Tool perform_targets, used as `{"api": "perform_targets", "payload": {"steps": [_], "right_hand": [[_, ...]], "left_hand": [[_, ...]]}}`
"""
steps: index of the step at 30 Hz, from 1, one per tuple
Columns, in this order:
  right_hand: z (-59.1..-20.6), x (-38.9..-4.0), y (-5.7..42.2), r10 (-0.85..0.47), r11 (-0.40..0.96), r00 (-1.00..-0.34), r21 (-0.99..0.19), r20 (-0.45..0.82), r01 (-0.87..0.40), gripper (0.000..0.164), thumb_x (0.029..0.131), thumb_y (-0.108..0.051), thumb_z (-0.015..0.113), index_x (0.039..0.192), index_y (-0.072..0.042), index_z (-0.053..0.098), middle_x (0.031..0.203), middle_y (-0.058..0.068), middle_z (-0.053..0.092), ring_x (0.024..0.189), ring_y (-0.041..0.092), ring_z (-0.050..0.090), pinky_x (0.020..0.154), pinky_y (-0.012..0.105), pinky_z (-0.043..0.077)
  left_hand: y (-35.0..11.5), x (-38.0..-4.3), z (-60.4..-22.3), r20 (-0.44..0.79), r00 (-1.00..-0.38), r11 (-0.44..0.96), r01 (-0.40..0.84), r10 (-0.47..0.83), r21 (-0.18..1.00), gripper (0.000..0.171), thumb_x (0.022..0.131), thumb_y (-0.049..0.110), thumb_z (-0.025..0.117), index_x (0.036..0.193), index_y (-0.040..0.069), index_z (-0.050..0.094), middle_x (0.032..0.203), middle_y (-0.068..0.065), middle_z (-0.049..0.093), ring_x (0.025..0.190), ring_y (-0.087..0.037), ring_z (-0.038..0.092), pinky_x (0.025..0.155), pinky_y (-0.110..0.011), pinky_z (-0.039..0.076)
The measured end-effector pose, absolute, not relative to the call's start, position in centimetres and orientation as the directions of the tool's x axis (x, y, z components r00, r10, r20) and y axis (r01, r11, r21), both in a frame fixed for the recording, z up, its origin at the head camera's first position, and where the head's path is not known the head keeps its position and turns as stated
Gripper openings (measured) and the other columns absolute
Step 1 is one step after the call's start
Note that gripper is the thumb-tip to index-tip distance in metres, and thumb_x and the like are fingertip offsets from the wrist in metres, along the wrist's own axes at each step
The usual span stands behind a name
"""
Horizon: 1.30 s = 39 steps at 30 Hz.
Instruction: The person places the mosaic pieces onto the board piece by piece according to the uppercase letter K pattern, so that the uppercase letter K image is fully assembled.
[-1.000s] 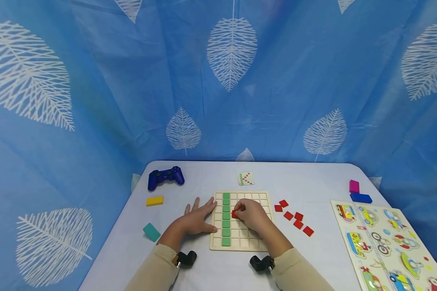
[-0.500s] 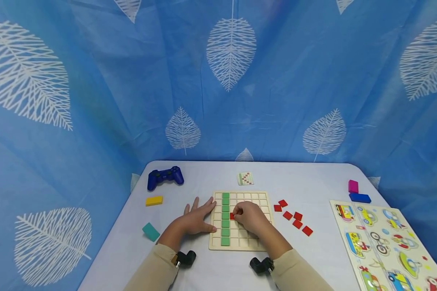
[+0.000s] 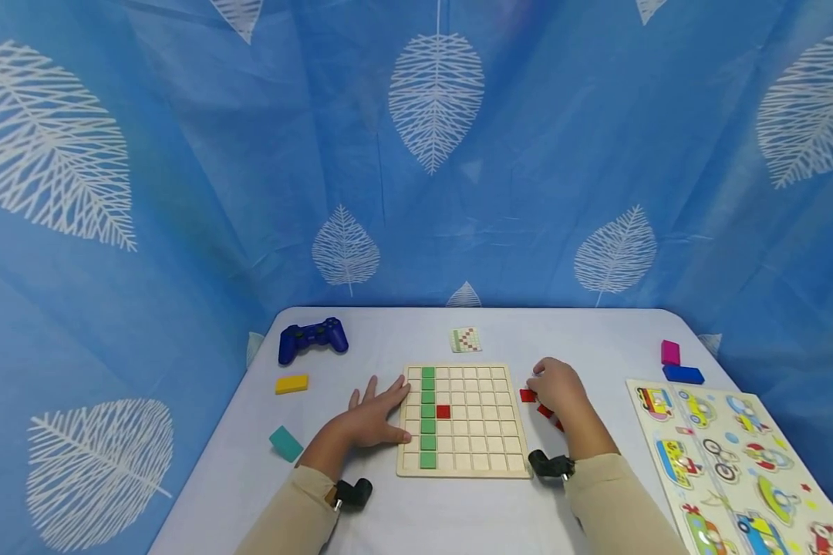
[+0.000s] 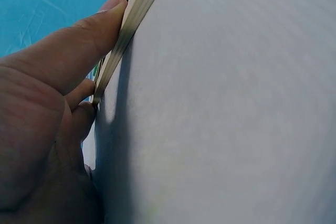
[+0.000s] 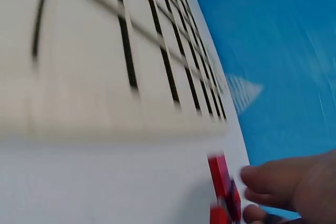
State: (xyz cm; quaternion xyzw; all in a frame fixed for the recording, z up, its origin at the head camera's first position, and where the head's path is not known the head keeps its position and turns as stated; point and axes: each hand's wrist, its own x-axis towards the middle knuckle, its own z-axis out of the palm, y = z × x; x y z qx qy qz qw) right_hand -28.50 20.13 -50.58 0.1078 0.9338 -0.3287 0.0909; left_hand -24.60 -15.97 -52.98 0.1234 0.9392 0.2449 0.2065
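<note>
A wooden grid board (image 3: pixel 489 462) lies mid-table with a column of green tiles (image 3: pixel 427 411) and one red tile (image 3: pixel 443 412) beside that column. My left hand (image 3: pixel 371 422) rests at the board's left edge, fingers spread, thumb touching the side; the thumb (image 4: pixel 89 43) shows against the board edge (image 4: pixel 123 35) in the left wrist view. Right of the board, my right hand (image 3: pixel 561 389) is over the loose red tiles (image 3: pixel 527 395), some hidden beneath it. The right wrist view has its fingertips (image 5: pixel 257 179) just beside a red tile (image 5: pixel 219 174), with nothing visibly held.
A small pattern card (image 3: pixel 466 340) lies behind the board. To the left are a blue game controller (image 3: pixel 312 339), a yellow block (image 3: pixel 291 384) and a teal block (image 3: pixel 286 443). At right sit a pink block (image 3: pixel 670 353), a blue block (image 3: pixel 683 375) and a picture puzzle board (image 3: pixel 729 462).
My right hand has let go of the red tile, leaving it in a cell beside the green column, and moved right to the loose red tiles. The left hand has stayed put.
</note>
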Motion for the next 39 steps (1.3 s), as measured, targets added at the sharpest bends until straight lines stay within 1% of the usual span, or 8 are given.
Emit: {"api": "perform_targets", "payload": {"steps": [5,13,18,23,27,30,35,39], "right_hand": [[-50.9,-28.4,21.7,0.168,0.732,-0.923,-0.583,-0.347,0.353,0.039,0.098,-0.017,0.07,0.13,0.002,0.058,0.105,0.023,0.063,0.069,0.025,0.063,0.054,0.032,0.055],[-50.9,-28.2,21.9,0.162,0.728,-0.917,-0.583,-0.366,0.361,0.026,0.097,-0.016,0.072,0.111,-0.001,0.058,0.092,0.018,0.062,0.068,0.026,0.062,0.055,0.033,0.053],[-51.1,-28.1,20.5,0.08,0.705,-0.968,-0.673,-0.236,0.223,0.013,0.101,-0.012,0.067,0.109,-0.005,0.06,0.095,0.014,0.064,0.074,0.024,0.06,0.058,0.031,0.051],[-51.3,-27.7,16.4,-0.06,0.638,-0.992,-0.768,-0.113,0.049,0.005,0.101,-0.011,0.065,0.107,-0.01,0.067,0.097,0.006,0.068,0.085,0.021,0.06,0.073,0.033,0.05],[-51.7,-27.3,12.9,-0.176,0.647,-0.982,-0.759,-0.068,-0.064,0.008,0.099,-0.009,0.069,0.105,-0.015,0.07,0.096,0.0,0.068,0.088,0.018,0.059,0.081,0.037,0.051],[-52.1,-27.2,11.1,-0.218,0.678,-0.975,-0.725,-0.041,-0.121,0.009,0.099,-0.007,0.07,0.102,-0.016,0.07,0.093,-0.002,0.067,0.087,0.017,0.059,0.082,0.038,0.052],[-52.3,-27.4,10.1,-0.229,0.725,-0.972,-0.675,-0.049,-0.137,0.007,0.098,-0.008,0.072,0.096,-0.015,0.071,0.09,-0.002,0.065,0.085,0.018,0.057,0.078,0.038,0.051],[-52.2,-27.4,10.2,-0.256,0.757,-0.964,-0.636,-0.075,-0.152,0.006,0.097,-0.01,0.074,0.096,-0.016,0.075,0.095,-0.001,0.066,0.089,0.018,0.057,0.082,0.039,0.052]], "left_hand": [[-16.1,-24.5,-52.8,-0.329,-0.883,0.846,0.127,0.335,0.518,0.102,0.085,0.055,0.082,0.167,0.033,0.027,0.177,0.011,0.01,0.162,-0.037,-0.015,0.126,-0.066,-0.012],[-16.0,-24.3,-52.9,-0.326,-0.886,0.842,0.121,0.331,0.526,0.101,0.084,0.056,0.082,0.167,0.035,0.027,0.177,0.011,0.01,0.162,-0.037,-0.015,0.126,-0.066,-0.011],[-15.9,-24.3,-52.8,-0.323,-0.888,0.84,0.117,0.327,0.53,0.102,0.083,0.055,0.083,0.167,0.034,0.028,0.177,0.011,0.011,0.162,-0.037,-0.014,0.126,-0.066,-0.011],[-16.0,-24.3,-52.7,-0.322,-0.889,0.84,0.115,0.325,0.53,0.103,0.083,0.055,0.084,0.167,0.033,0.029,0.177,0.01,0.012,0.162,-0.037,-0.014,0.126,-0.067,-0.011],[-16.0,-24.3,-52.7,-0.322,-0.887,0.842,0.124,0.332,0.525,0.102,0.084,0.055,0.083,0.167,0.033,0.028,0.177,0.01,0.012,0.162,-0.037,-0.014,0.126,-0.066,-0.012],[-16.0,-24.4,-52.6,-0.32,-0.886,0.845,0.132,0.335,0.518,0.102,0.084,0.055,0.083,0.167,0.032,0.028,0.177,0.01,0.012,0.162,-0.037,-0.014,0.126,-0.066,-0.012],[-16.1,-24.3,-52.6,-0.313,-0.887,0.845,0.141,0.339,0.515,0.102,0.084,0.056,0.082,0.167,0.032,0.028,0.177,0.009,0.012,0.162,-0.038,-0.014,0.126,-0.066,-0.011],[-16.1,-24.2,-52.6,-0.313,-0.885,0.838,0.139,0.344,0.527,0.102,0.084,0.055,0.083,0.167,0.031,0.029,0.177,0.008,0.012,0.162,-0.039,-0.013,0.126,-0.067,-0.011]]}}
